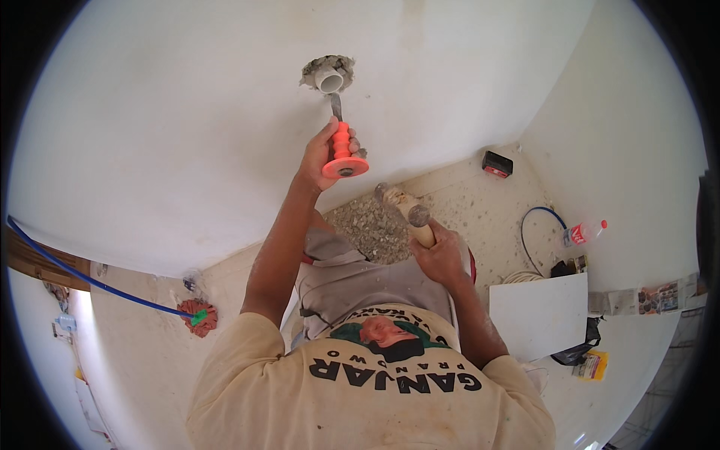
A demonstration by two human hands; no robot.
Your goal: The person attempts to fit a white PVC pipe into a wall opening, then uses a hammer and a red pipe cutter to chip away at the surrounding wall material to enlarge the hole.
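My left hand [318, 154] is closed round the orange ribbed grip of a cold chisel [342, 144], which has a round hand guard at its lower end. The chisel's flat steel blade points up the white wall, its tip by the lower edge of a rough hole [307, 73]. Out of that hole sticks a white plastic pipe end [328, 82]. Lower and to the right, my right hand [444, 260] grips the pale wooden handle of a hammer [424, 235]. Its dusty head is apart from the chisel.
Broken rubble [367, 229] covers the floor below the wall. A black-and-red box [496, 164] stands near the corner. To the right lie a plastic bottle [576, 235], a white board [538, 315] and a black bag [577, 346]. A blue hose [97, 283] runs to a reddish cloth [196, 318] at left.
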